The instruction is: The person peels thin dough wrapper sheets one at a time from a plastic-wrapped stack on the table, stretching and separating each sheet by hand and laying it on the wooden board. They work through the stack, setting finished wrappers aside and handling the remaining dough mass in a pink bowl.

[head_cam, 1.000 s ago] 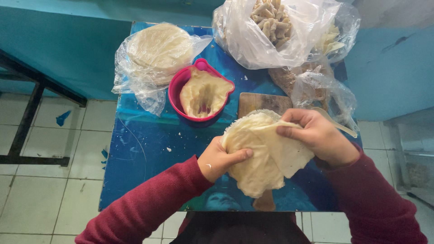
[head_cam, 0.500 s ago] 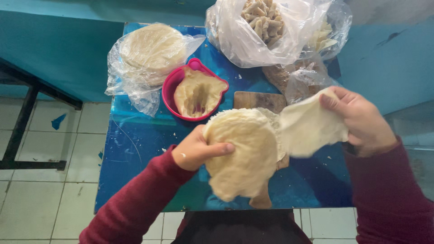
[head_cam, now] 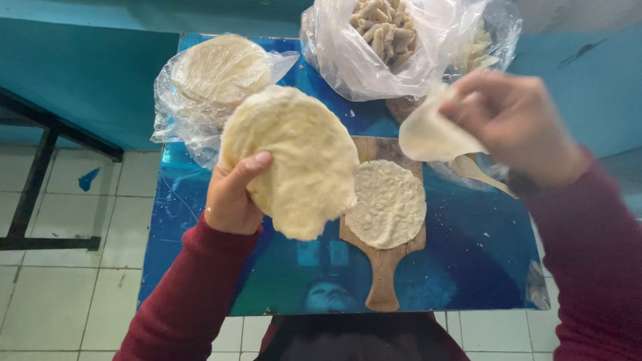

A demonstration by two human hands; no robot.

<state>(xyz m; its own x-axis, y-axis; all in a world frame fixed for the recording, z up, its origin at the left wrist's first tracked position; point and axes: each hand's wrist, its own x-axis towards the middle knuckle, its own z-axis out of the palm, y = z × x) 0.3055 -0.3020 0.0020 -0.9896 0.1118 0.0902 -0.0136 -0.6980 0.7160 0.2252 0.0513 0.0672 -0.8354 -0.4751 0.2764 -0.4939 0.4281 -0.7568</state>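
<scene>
My left hand [head_cam: 234, 194] holds up a stack of round pale dough sheets [head_cam: 294, 157] above the left half of a small blue table [head_cam: 468, 261]. My right hand [head_cam: 515, 124] is raised at the right and pinches a thin crumpled sheet [head_cam: 431, 134], either plastic or dough, that hangs from its fingers. One round dough sheet [head_cam: 388, 204] lies flat on a wooden paddle board [head_cam: 383, 274] in the middle of the table. Both arms wear dark red sleeves.
A clear bag with a stack of round dough sheets [head_cam: 217, 70] lies at the table's back left. A larger clear bag of folded pastries [head_cam: 384, 33] sits at the back. Behind is a teal wall [head_cam: 80, 73]; a black metal frame [head_cam: 33, 187] stands on the tiled floor at left.
My left hand has lifted the dough stack up and to the left, hiding the red bowl. One sheet now lies on the board. My right hand has risen with the thin sheet.
</scene>
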